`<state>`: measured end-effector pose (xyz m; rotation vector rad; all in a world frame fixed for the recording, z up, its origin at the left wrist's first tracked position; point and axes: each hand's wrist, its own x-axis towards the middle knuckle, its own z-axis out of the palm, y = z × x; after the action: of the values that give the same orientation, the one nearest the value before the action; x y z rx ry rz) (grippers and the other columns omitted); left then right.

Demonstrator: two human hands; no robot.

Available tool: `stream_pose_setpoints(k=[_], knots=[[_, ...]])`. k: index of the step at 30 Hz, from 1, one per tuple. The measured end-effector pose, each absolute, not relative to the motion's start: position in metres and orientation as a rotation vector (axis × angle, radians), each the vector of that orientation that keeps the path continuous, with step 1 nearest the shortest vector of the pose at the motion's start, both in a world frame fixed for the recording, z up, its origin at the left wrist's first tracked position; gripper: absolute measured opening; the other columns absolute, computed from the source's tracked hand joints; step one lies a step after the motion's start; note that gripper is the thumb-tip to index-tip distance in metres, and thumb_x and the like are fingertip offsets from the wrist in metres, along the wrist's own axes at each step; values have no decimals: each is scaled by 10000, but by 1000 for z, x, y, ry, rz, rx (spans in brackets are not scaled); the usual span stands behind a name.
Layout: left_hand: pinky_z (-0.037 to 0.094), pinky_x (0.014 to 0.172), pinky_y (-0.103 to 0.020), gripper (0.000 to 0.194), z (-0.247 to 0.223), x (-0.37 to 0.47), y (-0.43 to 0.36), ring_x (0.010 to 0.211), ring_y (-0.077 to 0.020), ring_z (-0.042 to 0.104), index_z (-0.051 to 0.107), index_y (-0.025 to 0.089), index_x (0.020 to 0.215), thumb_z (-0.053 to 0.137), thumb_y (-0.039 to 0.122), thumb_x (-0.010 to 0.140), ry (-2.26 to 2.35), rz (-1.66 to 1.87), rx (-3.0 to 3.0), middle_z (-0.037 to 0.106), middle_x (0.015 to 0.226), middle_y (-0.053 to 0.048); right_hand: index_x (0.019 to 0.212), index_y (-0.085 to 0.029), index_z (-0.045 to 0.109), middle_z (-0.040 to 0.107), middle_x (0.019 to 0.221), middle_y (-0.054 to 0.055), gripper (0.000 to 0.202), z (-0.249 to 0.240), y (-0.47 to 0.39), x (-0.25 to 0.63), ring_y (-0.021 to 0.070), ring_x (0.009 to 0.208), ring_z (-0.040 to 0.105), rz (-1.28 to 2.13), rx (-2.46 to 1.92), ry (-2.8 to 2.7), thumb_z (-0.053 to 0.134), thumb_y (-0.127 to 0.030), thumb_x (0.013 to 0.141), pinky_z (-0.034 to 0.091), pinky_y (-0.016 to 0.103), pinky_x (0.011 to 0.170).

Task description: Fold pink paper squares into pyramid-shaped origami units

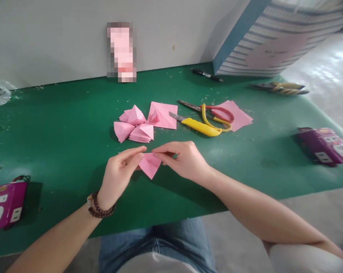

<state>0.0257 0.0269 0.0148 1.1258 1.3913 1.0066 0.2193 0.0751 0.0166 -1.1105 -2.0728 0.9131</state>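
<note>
Between my two hands is a folded piece of pink paper (pixel 150 165), its pointed corner hanging down toward me. My left hand (pixel 120 167) pinches its left edge between thumb and fingers. The upper right corner is pinched by my right hand (pixel 180 156). Just beyond lie several folded pink paper pieces (pixel 141 132), grouped like petals. A flat pink paper square (pixel 171 119) touches that group on its right. Scissors (pixel 231 113) with red and yellow handles and a yellow-handled knife (pixel 201 127) lie to the right, partly over more pink sheets (pixel 239 117).
Behind the scissors are a black pen (pixel 207 75) and yellow-handled pliers (pixel 282 88). Purple socket boxes stand at the right (pixel 326 146) and left (pixel 8 204). A striped box (pixel 254 45) and a pixelated phone-shaped object (pixel 121 51) stand along the back. Small scraps dot the green table (pixel 74 132).
</note>
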Motion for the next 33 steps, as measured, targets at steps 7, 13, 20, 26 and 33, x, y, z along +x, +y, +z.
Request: stream_pose_setpoints(k=[7,13,20,26,33], knots=[[629,667,-329,627,13,28,30,911,-266,712,639,169,1212,635,640,799,1029,981,707,714,1080,-138,951,-250,736,779,899,15,162,11,74,221,168,795,739,524,-922,-2036,585,-196,924,598,281,704],[609,687,-241,453,15,25,34,904,-174,685,664,221,1135,819,270,712,1001,1078,640,705,1053,-54,897,-231,628,766,980,50,146,0,82,220,178,885,730,291,-634,-2149,551,-107,907,607,309,743],[577,703,-200,406,11,22,38,857,-125,674,692,225,1052,816,161,671,1109,1232,629,693,1012,-12,1199,-196,569,667,1208,106,409,15,88,229,219,1165,612,608,-631,-2321,522,-53,819,544,394,952],[581,811,-234,416,1,25,37,987,-156,679,670,255,1137,785,179,745,1177,1392,1020,670,1192,-38,1262,-228,578,682,1218,76,433,22,82,223,223,1093,653,921,-814,-2190,674,-275,842,541,377,930],[611,833,-335,425,-5,26,38,1000,-209,692,587,243,1256,697,250,845,1138,1425,1300,598,1305,-102,1060,-210,673,724,1053,52,256,12,94,215,192,950,686,1126,-1022,-1794,669,-322,830,572,308,784]])
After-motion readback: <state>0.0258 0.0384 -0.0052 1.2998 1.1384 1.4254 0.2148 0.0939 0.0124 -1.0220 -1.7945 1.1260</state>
